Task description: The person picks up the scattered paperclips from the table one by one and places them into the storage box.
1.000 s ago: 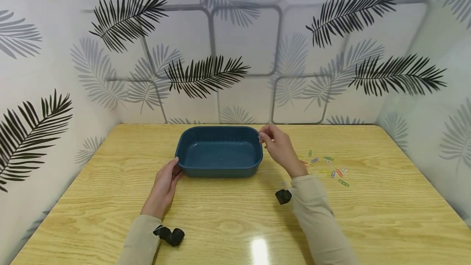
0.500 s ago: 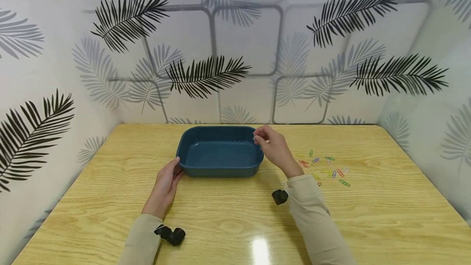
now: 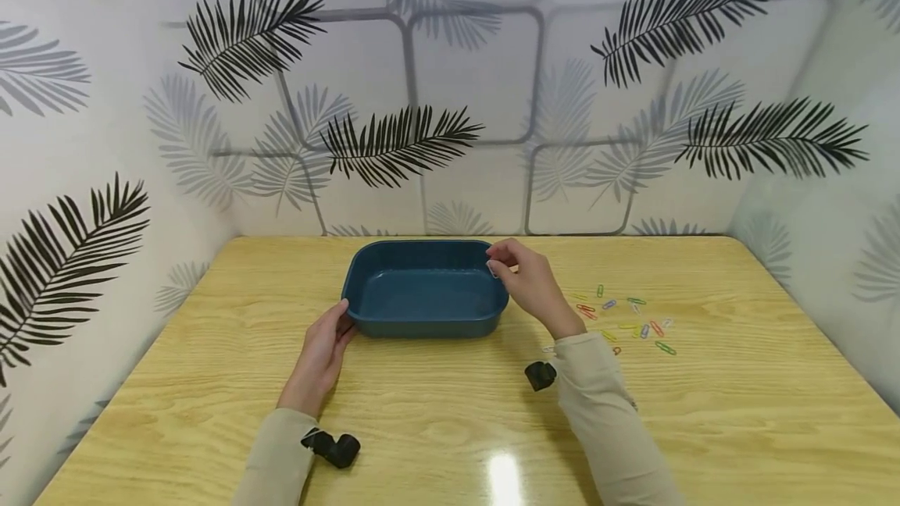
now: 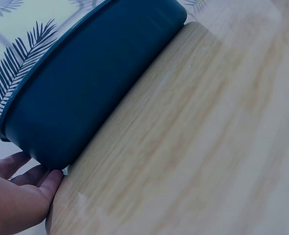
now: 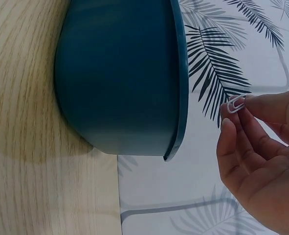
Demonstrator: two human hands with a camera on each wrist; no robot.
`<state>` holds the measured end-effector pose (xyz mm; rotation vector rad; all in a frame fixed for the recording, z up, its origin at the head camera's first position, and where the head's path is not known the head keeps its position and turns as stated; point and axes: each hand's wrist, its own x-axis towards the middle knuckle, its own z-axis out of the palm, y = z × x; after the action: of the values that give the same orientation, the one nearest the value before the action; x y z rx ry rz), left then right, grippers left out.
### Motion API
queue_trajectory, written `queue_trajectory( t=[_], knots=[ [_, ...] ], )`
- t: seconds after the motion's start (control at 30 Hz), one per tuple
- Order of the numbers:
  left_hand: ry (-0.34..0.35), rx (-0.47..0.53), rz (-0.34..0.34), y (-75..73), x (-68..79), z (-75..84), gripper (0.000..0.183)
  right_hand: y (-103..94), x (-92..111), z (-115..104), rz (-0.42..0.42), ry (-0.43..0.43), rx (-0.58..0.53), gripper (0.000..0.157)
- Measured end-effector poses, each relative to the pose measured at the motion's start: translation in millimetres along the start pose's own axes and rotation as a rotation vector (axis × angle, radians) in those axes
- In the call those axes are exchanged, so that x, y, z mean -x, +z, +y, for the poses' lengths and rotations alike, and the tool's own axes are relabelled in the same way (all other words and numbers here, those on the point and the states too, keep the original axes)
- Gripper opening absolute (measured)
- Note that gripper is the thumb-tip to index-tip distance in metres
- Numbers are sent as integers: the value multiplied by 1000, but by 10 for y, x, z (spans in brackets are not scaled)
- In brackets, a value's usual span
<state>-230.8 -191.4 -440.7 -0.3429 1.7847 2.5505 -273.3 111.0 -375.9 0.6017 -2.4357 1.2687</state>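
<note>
A dark blue-green rectangular basin stands on the wooden table. My left hand holds its left front corner, thumb at the rim and fingers against the outer wall, as the left wrist view shows. Above the basin's right rim, my right hand pinches a white paper clip between thumb and fingertips. Several coloured paper clips lie scattered on the table to the right of that hand. A faint dark spot shows on the basin's floor at right, too blurred to identify.
The light wooden table ends at a wall covered with a leaf pattern. A black wrist camera sits on each sleeve, the left one and the right one.
My right hand has moved slightly left, over the basin's right rim. A reddish bit seen earlier at its fingertips no longer shows; the white paper clip does. My left hand stays at the basin.
</note>
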Motion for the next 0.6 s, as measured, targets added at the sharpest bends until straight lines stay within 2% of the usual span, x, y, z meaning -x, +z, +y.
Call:
queue_trajectory(
  t=[0.6],
  knots=[
    [-6,-1,-16,16,-2,-5,50,-43,1,20,-11,-6,9,15]
  ],
)
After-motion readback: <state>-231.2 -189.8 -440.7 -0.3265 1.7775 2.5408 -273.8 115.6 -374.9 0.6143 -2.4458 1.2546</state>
